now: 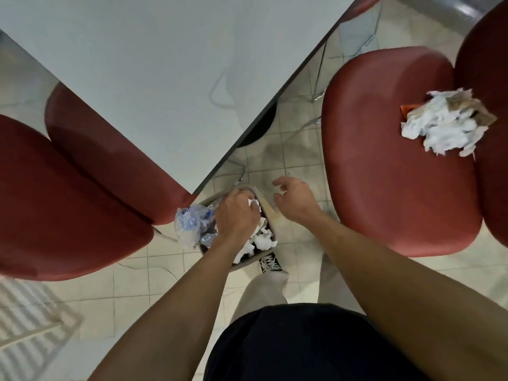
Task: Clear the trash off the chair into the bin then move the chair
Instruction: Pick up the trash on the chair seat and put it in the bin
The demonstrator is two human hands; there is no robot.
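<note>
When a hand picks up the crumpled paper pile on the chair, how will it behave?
The crumpled paper pile looks light and soft, so it probably compresses easily. It seems made of loose pieces, so some may fall. It is unlikely to roll on the chair seat.

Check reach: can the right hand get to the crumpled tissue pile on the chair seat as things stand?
Probably yes. The right hand is open and empty beside the bin, and nothing lies between it and the tissue pile at the back of the chair seat.

No text, label, brand or number can be read here; the blue print on the plastic wrapper (189,221) is too blurred.
</note>
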